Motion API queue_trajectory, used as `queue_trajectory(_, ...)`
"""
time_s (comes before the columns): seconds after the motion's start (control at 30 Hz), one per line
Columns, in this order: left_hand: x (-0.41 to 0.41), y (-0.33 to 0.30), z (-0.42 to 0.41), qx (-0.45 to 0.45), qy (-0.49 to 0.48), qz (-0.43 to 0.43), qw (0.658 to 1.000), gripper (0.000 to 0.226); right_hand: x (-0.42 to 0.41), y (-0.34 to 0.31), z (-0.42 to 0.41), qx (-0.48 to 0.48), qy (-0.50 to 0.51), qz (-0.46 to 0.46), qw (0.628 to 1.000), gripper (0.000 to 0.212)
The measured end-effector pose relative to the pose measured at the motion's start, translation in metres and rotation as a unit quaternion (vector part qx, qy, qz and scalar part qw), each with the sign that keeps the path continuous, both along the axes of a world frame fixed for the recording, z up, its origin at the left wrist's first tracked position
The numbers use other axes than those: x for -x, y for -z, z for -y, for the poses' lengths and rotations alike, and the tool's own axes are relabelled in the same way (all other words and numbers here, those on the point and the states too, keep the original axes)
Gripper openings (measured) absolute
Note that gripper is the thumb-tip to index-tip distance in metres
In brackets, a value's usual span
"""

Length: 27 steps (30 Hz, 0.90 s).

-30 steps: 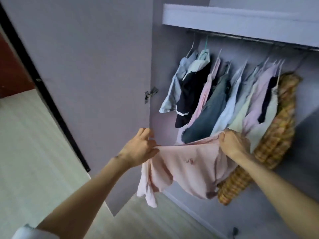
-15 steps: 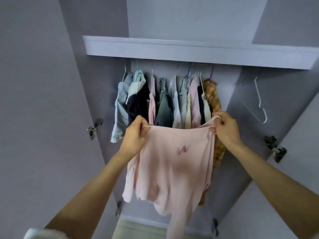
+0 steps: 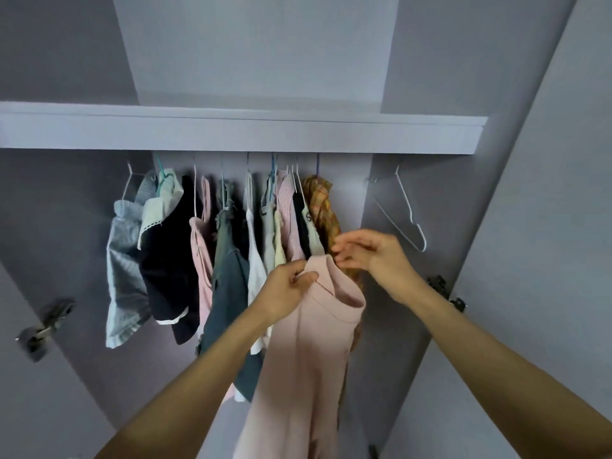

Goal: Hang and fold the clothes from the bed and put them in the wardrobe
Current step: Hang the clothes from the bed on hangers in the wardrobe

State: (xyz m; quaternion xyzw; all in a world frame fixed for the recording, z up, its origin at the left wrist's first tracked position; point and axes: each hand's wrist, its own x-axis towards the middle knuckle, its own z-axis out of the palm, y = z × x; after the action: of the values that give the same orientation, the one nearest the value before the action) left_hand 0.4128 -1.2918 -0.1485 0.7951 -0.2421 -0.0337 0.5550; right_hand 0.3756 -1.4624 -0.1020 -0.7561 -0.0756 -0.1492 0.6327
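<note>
Two hands were up, the left hand (image 3: 284, 289) and the right hand (image 3: 374, 256), on one pink shirt (image 3: 308, 359). Roughly ten garments (image 3: 225, 260) hung on the rail; one empty white hanger (image 3: 409, 212) hung apart. Two door hinges (image 3: 43, 326) showed.

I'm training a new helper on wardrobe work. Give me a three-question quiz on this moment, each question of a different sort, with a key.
1. True or false: the left hand grips the pink shirt near its collar.
2. Multiple choice: where does the empty white hanger hang?
A. left of all the clothes
B. right of the plaid garment, apart from it
C. between the dark garment and the pink top
3. Fill in: the right hand is at the shirt's collar, fingers partly ____.

Key: 1 true; 2 B; 3 open.
</note>
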Motion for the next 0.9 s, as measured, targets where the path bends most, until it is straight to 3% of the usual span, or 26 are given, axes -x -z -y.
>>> queue_trajectory(0.07,-0.017,0.000,0.011,0.009,-0.042,-0.003,0.999,0.015,-0.024,0.005,0.034,0.055,0.118,0.010,0.991,0.026)
queue_trajectory(0.17,-0.036,-0.004,0.022,0.023,-0.086,0.019,0.996,0.022,-0.066,0.029,0.085,0.280,0.294,-0.037,0.913,0.023)
queue_trajectory(0.23,-0.052,-0.004,0.028,0.031,-0.098,0.031,0.994,0.024,-0.090,0.048,0.111,0.457,0.310,-0.102,0.828,0.039)
queue_trajectory(0.3,-0.065,-0.003,0.033,0.034,-0.101,0.048,0.993,0.030,-0.109,0.062,0.130,0.625,0.296,-0.146,0.708,0.054)
queue_trajectory(0.37,-0.076,-0.003,0.037,0.027,-0.108,0.065,0.992,0.042,-0.125,0.067,0.145,0.724,0.289,-0.152,0.608,0.050)
queue_trajectory(0.47,-0.088,-0.001,0.040,0.017,-0.125,0.078,0.989,0.041,-0.147,0.069,0.163,0.799,0.282,-0.148,0.510,0.043)
queue_trajectory(0.5,-0.092,0.001,0.041,0.016,-0.129,0.080,0.988,0.037,-0.153,0.070,0.167,0.809,0.275,-0.147,0.499,0.042)
queue_trajectory(0.57,-0.097,0.004,0.041,0.005,-0.141,0.086,0.986,0.027,-0.161,0.071,0.169,0.812,0.257,-0.138,0.505,0.041)
queue_trajectory(0.67,-0.099,0.005,0.040,-0.007,-0.145,0.090,0.985,0.020,-0.168,0.072,0.166,0.784,0.258,-0.153,0.544,0.057)
queue_trajectory(0.7,-0.098,0.006,0.038,-0.007,-0.146,0.088,0.985,0.020,-0.172,0.077,0.169,0.767,0.264,-0.159,0.563,0.054)
queue_trajectory(0.83,-0.096,0.008,0.028,-0.007,-0.151,0.079,0.985,0.023,-0.167,0.060,0.157,0.607,0.299,-0.232,0.699,0.040)
queue_trajectory(0.9,-0.093,0.007,0.024,0.002,-0.154,0.077,0.985,0.020,-0.161,0.046,0.139,0.517,0.340,-0.184,0.764,0.045)
